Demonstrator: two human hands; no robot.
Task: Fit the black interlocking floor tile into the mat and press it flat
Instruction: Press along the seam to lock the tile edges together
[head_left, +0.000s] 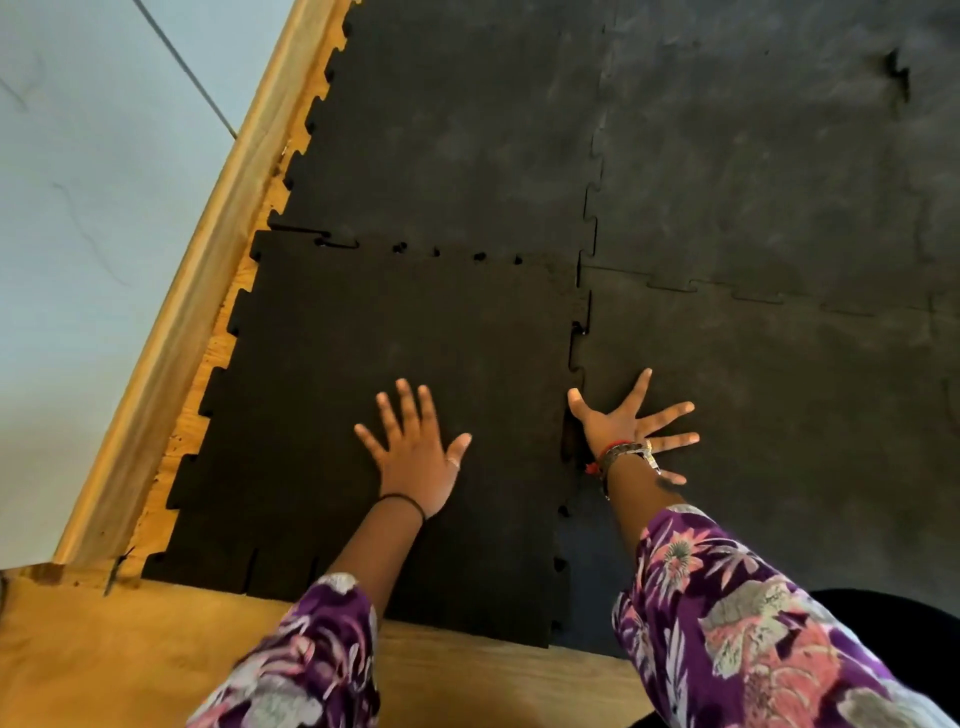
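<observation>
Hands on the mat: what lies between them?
Head view: the toothed seam between tile and mat runs between left hand and right hand.

Head camera looks steeply down, close above the mat (727, 156).

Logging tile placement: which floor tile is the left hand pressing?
The darker black tile at near left, by the wooden border; the greyer tiles are already laid.
</observation>
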